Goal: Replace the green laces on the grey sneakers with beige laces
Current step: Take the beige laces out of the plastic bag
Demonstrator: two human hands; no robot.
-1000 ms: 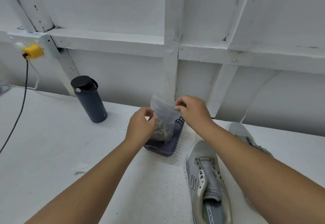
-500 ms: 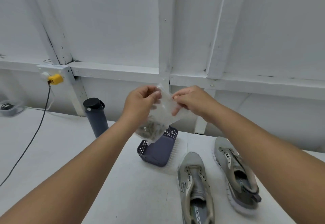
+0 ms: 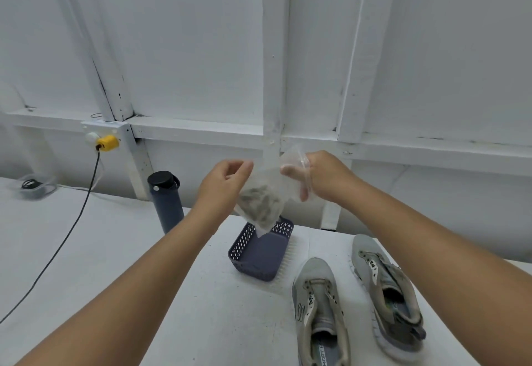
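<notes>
A clear plastic bag (image 3: 269, 193) with a bundle of beige laces (image 3: 260, 204) inside hangs in the air above the table. My left hand (image 3: 223, 183) pinches the bag's left edge. My right hand (image 3: 319, 174) grips its mouth on the right, with fingers showing through the plastic. Two grey sneakers lie on the table at the lower right, the left sneaker (image 3: 319, 311) and the right sneaker (image 3: 388, 293), both with no laces in their eyelets. No green laces are in view.
A dark blue perforated basket (image 3: 259, 256) sits on the white table (image 3: 115, 265) just under the bag. A dark bottle (image 3: 167, 201) stands to its left. A black cable (image 3: 66, 233) runs from a yellow plug (image 3: 107, 142) across the table. A small container (image 3: 36, 187) sits far left.
Both hands lifted the bag out of the basket and up in front of the wall. The bag's mouth has been pulled wider between the hands, and the view has tilted up.
</notes>
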